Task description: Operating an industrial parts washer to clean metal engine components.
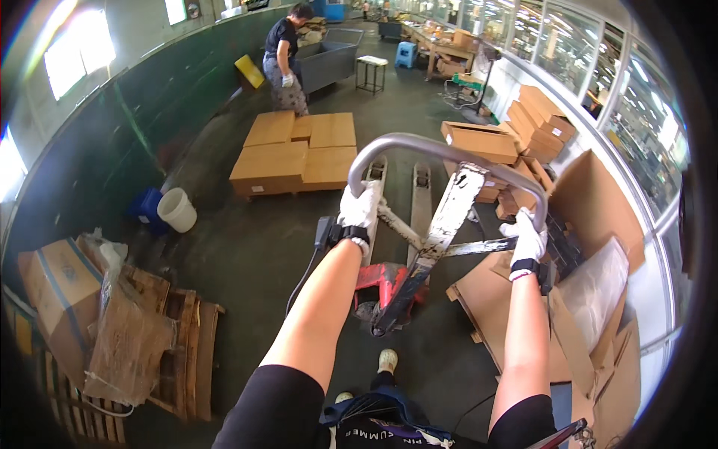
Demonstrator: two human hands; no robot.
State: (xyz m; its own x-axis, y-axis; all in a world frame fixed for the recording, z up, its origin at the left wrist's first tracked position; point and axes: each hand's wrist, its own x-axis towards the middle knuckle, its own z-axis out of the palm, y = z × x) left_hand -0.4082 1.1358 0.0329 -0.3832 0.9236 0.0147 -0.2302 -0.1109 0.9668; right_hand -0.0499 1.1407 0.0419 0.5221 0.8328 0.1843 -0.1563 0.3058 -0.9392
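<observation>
Single head-height fisheye, facing forward and tipped steeply down
The left head camera looks from above the wearer's shoes (387, 361), the left forearm (314, 322) and right forearm (526, 329) rising close from the lower edge. The pallet jack (450, 213) stands near, around mid-frame; beyond it the floor (247, 247) recedes toward the top, while the green wall (90, 157) and glazed partition (572, 45) bend along the rim.
</observation>
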